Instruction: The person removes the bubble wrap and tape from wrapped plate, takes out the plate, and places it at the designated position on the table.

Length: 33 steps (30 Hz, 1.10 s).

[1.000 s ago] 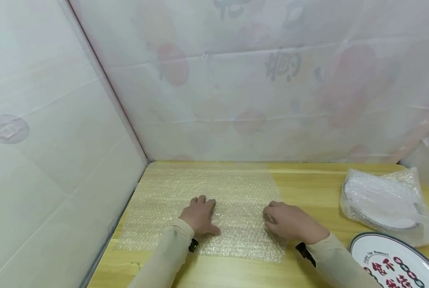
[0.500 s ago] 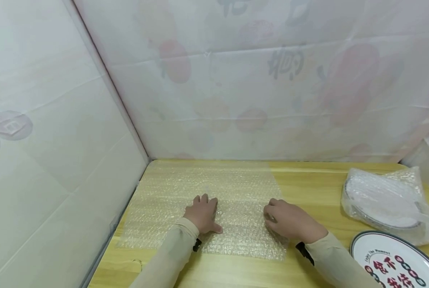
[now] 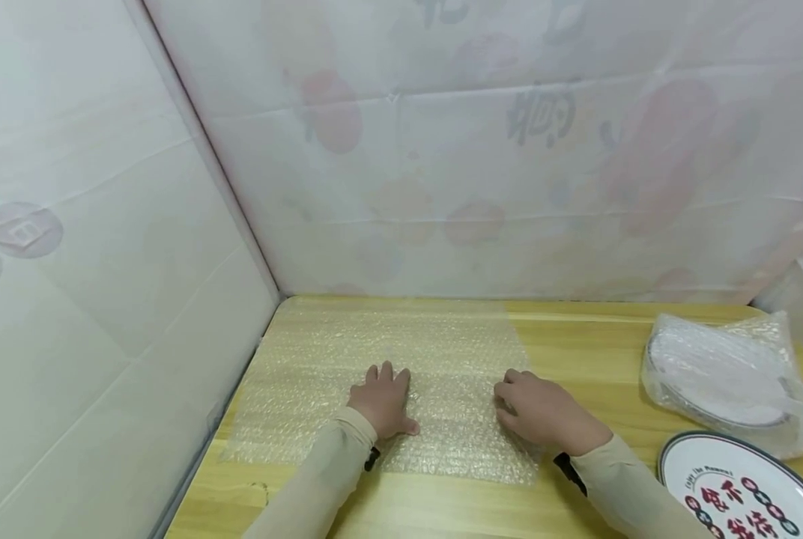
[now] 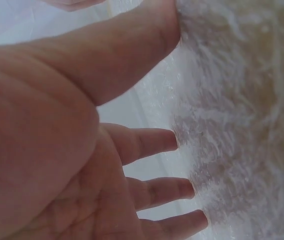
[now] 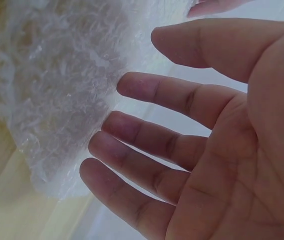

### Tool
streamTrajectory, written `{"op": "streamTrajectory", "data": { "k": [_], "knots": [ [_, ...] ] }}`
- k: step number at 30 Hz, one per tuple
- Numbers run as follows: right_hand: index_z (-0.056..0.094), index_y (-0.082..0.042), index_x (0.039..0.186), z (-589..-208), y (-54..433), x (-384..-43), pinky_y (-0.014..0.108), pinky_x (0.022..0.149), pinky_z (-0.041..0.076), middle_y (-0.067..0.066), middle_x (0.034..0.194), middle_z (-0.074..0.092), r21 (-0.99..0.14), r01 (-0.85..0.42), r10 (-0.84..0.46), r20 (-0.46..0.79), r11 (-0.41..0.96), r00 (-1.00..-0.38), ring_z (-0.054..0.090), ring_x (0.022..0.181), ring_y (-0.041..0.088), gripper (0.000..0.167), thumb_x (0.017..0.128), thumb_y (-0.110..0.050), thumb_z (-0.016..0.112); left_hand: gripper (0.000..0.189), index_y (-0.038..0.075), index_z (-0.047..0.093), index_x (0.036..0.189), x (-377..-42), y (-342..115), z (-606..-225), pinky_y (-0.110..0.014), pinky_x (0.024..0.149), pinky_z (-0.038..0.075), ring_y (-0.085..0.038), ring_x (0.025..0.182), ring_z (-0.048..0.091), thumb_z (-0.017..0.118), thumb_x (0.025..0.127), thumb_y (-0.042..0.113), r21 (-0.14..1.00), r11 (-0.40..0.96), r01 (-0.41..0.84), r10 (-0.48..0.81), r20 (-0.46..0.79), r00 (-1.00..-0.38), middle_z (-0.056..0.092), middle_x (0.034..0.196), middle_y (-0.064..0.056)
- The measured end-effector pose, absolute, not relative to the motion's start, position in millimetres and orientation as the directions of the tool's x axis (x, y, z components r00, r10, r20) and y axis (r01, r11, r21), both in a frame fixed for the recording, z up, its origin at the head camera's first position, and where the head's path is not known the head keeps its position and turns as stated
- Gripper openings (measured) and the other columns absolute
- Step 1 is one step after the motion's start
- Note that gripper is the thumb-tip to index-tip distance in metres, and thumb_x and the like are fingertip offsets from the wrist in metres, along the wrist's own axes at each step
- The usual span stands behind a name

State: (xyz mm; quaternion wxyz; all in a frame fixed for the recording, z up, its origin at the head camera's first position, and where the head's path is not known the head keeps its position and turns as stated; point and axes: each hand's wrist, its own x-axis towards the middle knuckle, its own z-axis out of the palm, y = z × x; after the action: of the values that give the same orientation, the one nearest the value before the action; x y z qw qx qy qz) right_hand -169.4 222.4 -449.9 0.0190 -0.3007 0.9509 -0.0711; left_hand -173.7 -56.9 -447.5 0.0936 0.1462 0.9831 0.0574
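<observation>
A sheet of clear bubble wrap (image 3: 320, 352) lies spread flat over the left and middle of the wooden table. My left hand (image 3: 383, 404) rests on it with fingers spread; in the left wrist view the thumb and fingertips touch the bubble wrap (image 4: 251, 130). Near the sheet's right edge is my right hand (image 3: 553, 415), its fingers gently bent. Seen from the right wrist, those fingertips (image 5: 137, 86) meet the bubble wrap (image 5: 62, 100), with the thumb apart from the fingers and nothing pinched between them.
At the front right lies a white oval plate (image 3: 698, 468) with a dark green rim and red characters, partly out of frame. Behind it sits a plate wrapped in bubble wrap (image 3: 725, 378). Printed sheets form a back wall (image 3: 442, 172) and a left wall (image 3: 138, 299) around the wooden table (image 3: 577, 337).
The head view has shifted slightly. My left hand appears a little further right on the bubble wrap, while my right hand stays nearly in place.
</observation>
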Motion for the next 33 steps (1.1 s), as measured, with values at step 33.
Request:
{"op": "streamTrajectory", "data": {
  "k": [33],
  "knots": [
    [0.071,-0.013,0.111,-413.8,320.7,-125.9,0.035,0.066,0.058,0.001,0.108,0.067,0.039,-0.582,-0.573,0.235,0.812,-0.785,0.067,0.092,0.02,0.032,0.081,-0.011,0.083,0.091,0.01,0.051,0.147,-184.4,-69.1,-452.4,-0.061,0.083,0.058,-0.047,0.134,0.046,0.086,0.077,0.057,0.157,0.939,0.307,0.332,-0.171,-0.928,0.051,0.137,-0.02]
  ]
}}
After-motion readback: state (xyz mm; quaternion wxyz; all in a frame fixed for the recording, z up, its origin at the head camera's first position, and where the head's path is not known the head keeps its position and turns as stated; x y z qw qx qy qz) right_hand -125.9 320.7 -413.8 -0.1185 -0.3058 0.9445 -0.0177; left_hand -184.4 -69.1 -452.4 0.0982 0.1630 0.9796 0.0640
